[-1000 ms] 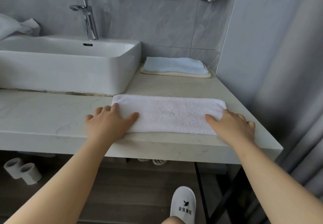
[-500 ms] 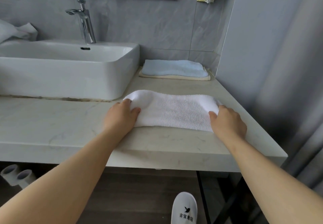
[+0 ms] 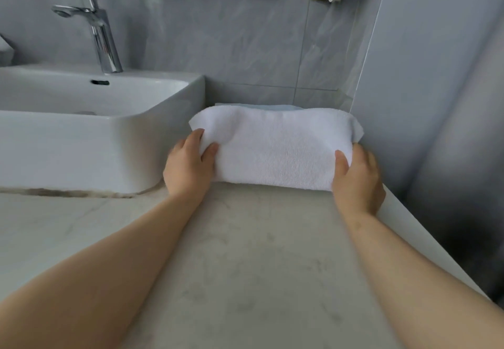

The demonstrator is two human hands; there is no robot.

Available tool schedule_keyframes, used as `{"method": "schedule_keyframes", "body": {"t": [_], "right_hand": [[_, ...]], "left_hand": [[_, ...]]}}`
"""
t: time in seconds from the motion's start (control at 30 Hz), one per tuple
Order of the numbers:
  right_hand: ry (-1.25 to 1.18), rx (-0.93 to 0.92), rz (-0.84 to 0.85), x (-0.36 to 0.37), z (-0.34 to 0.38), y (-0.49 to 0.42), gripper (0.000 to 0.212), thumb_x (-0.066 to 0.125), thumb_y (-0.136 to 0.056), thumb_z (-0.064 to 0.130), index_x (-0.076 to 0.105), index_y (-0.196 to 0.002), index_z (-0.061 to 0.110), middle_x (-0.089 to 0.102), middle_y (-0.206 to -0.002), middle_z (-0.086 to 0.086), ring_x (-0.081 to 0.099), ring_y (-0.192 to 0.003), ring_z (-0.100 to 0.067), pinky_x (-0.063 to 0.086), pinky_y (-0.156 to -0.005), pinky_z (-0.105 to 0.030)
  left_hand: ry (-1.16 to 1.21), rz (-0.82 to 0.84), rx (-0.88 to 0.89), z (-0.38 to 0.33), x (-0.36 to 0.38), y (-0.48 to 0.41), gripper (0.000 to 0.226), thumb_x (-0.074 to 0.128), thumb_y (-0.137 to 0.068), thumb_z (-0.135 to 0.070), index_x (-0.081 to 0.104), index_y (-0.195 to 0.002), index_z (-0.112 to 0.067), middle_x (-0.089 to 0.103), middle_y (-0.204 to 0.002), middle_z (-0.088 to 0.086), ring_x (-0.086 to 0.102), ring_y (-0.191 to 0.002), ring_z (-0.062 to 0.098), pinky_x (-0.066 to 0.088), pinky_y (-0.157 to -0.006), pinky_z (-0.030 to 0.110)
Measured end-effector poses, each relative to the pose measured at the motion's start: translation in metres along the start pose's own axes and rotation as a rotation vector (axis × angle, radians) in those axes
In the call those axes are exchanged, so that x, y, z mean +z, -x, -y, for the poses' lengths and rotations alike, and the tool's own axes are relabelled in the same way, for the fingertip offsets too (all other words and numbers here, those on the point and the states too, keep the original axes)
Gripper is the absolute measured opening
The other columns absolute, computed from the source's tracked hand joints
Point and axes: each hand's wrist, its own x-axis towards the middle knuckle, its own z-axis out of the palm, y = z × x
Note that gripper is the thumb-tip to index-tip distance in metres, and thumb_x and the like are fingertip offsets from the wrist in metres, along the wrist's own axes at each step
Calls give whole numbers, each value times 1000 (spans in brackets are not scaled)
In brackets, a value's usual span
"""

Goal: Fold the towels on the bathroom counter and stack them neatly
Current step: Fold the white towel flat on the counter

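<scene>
My left hand [image 3: 188, 170] and right hand [image 3: 357, 179] grip the ends of the folded white towel [image 3: 278, 152], just right of the sink [image 3: 109, 141]; a strip of blue towel [image 3: 275, 107] shows behind it. I'd lower it level, square the edges to that towel, then release both ends together.
</scene>
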Motion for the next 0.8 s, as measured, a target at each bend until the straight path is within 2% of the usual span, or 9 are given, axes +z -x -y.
{"method": "schedule_keyframes", "body": {"t": [0.13,0.23,0.5,0.63,0.8], "right_hand": [[-102,19,-55,28,5,-42,37,43,-98,32,53,-122,7,54,-121,-12,49,-110,-31,34,-71,-33],[-151,21,-81,48,12,-78,36,42,-98,33,53,-121,8,54,-121,-11,50,-108,-30,34,-72,-31],[-97,-6,-55,106,13,-150,35,44,-97,34,55,-122,11,54,-121,-13,49,-109,-33,37,-75,-35],[-69,-16,-23,128,12,-173,36,44,-97,35,54,-124,14,52,-124,-11,49,-112,-32,40,-79,-38],[-4,-61,21,148,10,-187,36,43,-97,35,55,-124,14,54,-121,-11,48,-112,-33,42,-83,-41]], "left_hand": [[93,-15,5,-8,26,-49,45,51,-94,-35,46,-135,-18,53,-130,5,47,-119,25,32,-81,26],[113,-70,53,-15,44,-90,43,54,-92,-34,50,-131,-17,57,-125,6,50,-115,25,33,-81,25],[-23,-111,74,-16,94,-167,43,55,-90,-39,51,-131,-25,60,-120,4,47,-116,27,34,-75,31],[-49,-63,106,-9,115,-195,42,56,-90,-36,53,-130,-24,61,-120,7,46,-115,31,42,-84,36],[-30,-83,69,-2,129,-212,37,56,-91,-24,56,-128,-21,61,-123,9,48,-116,32,39,-89,32]]}}
